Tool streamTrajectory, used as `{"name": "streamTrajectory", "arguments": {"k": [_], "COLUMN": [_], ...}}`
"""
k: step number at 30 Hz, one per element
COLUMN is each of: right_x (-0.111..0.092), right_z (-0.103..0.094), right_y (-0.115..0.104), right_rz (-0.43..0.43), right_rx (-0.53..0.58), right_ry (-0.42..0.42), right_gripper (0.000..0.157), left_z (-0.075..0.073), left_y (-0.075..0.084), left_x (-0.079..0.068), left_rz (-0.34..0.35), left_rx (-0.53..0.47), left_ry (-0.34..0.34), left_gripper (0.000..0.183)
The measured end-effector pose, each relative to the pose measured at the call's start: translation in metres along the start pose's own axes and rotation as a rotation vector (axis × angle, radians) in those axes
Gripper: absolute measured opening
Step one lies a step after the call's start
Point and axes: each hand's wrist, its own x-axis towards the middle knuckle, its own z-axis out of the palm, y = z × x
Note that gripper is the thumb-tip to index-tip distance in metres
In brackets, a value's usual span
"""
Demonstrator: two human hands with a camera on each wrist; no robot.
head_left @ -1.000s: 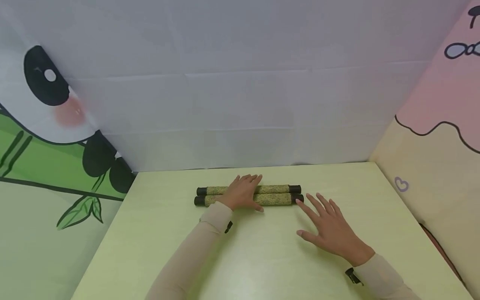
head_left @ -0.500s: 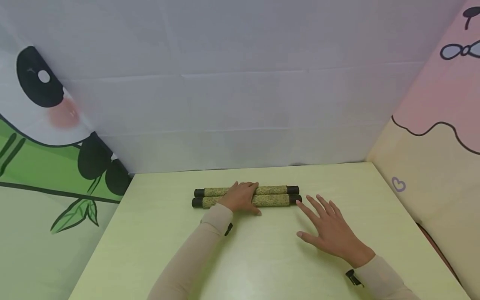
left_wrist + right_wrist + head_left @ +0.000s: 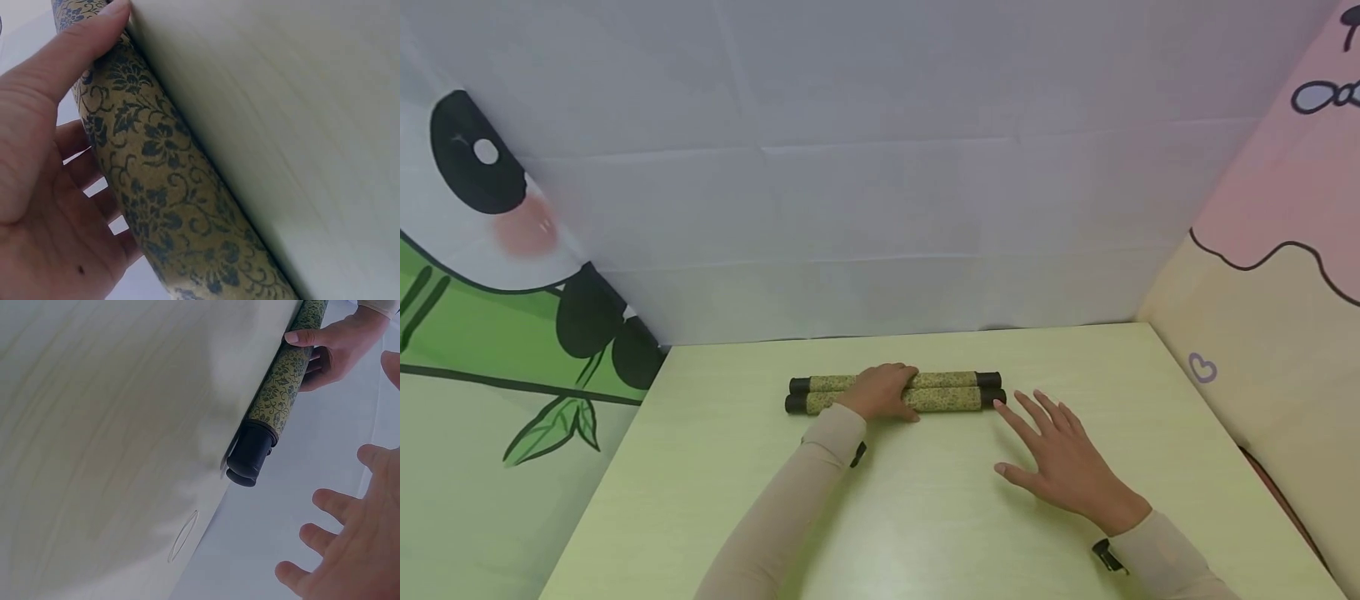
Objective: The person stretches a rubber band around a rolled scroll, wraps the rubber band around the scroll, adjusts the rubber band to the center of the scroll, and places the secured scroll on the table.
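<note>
Two patterned rolls (image 3: 946, 400) lie side by side on the surface (image 3: 925, 508), the left hand (image 3: 880, 392) gripping across both and the right hand (image 3: 1070, 471) spread, empty, near one pair of dark ends (image 3: 992, 398), apparently a steadying step, the next move likely needing even pressure.

Left hand (image 3: 880, 393): nearer gold, dark-floral cylindrical roll (image 3: 947, 400) in grasp, matching farther roll (image 3: 946, 380) just behind, both barring sideways passage | between hands, near side: pale-yellow tabletop (image 3: 925, 517) open | right hand (image 3: 1067, 471): black end (image 3: 992, 399) close left; tabletop open rightward.
</note>
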Motion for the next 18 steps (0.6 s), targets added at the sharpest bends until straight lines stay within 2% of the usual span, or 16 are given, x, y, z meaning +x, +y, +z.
{"name": "streamTrajectory", "arguments": {"k": [9,13,18], "right_x": [0.0015,0.0014,0.0013], "right_z": [-0.0015,-0.0019,-0.0025], "right_y": [-0.0014,-0.0019,-0.0036], "right_rz": [-0.004,-0.002,-0.003], "right_rx": [0.002,0.005,0.005], "right_ry": [-0.003,-0.004,-0.001], "right_gripper": [0.081,0.081,0.081], "left_z": [-0.0027,-0.0063,-0.0085], "left_y": [0.0003,0.0048,0.0074], "left_x": [-0.0010,-0.0029,-0.0056], "left_rz": [0.009,0.011,0.012], "left_rx": [-0.014,-0.056,-0.060], "left_ry": [-0.003,-0.012,0.004], "left_gripper": [0.080,0.068,0.055]}}
